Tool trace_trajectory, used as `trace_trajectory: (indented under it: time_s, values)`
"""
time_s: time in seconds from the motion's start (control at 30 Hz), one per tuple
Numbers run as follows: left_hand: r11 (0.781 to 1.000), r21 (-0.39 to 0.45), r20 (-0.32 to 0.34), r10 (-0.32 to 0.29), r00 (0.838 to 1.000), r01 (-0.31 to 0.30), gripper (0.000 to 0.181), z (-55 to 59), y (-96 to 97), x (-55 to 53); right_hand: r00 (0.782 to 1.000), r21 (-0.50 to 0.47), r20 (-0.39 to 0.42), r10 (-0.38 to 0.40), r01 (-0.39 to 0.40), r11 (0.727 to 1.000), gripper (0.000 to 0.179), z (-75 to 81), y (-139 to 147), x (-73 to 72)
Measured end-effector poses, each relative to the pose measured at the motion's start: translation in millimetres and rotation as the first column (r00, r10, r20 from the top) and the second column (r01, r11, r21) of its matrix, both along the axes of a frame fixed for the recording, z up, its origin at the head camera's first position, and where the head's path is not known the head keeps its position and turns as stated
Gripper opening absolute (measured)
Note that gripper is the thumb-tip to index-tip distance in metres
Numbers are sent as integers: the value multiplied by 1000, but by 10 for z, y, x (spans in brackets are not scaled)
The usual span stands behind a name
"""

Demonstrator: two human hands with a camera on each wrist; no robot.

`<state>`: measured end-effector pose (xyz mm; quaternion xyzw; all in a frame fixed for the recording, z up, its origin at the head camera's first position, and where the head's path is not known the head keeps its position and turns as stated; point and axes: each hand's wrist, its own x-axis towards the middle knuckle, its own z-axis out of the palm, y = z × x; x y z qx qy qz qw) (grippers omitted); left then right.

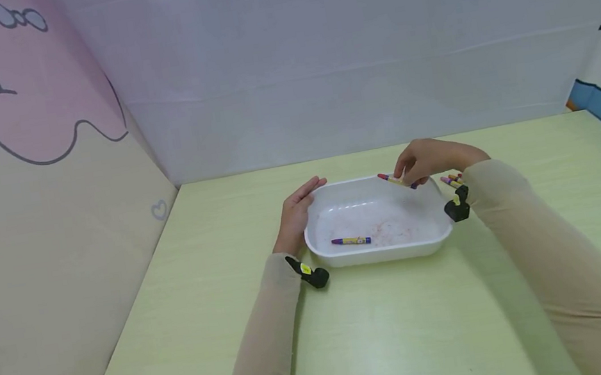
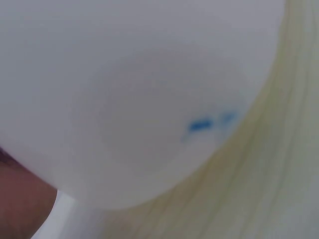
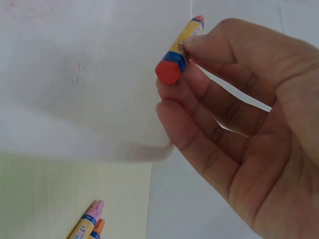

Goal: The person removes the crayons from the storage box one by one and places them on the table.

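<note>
My right hand (image 1: pixel 432 156) pinches a red crayon (image 3: pixel 170 71) in a yellow and blue wrapper between thumb and fingers, over the far right part of a white tray (image 1: pixel 383 255). Inside the tray, near its front wall, lies a dark purple or blue crayon (image 1: pixel 351 241) with a yellow wrapper. My left hand (image 1: pixel 294 214) rests against the tray's left side, its fingers stretched toward the far corner. In the left wrist view the tray wall (image 2: pixel 139 99) hides most of that hand, and blue marks show on the white.
Just beyond the tray's right end, on the table (image 1: pixel 239 326), lie several crayons, among them a pink crayon (image 3: pixel 85 225) and an orange crayon (image 3: pixel 98 229), partly hidden by the right wrist in the head view. A pale wall (image 1: pixel 340 65) stands behind the table.
</note>
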<state>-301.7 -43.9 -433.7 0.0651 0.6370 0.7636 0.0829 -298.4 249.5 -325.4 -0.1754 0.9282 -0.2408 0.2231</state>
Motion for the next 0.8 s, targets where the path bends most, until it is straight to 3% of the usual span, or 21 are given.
trace_trajectory:
  time_s: [0.37, 0.8]
  values:
    - [1000, -16, 2, 9, 1000, -9, 40, 20, -39, 29, 996, -66, -69, -58, 53, 996, 31, 85, 246, 130]
    - [1000, -17, 9, 11, 1000, -11, 39, 21, -57, 53, 983, -5, -152, -102, 103, 995, 33, -16, 757, 204]
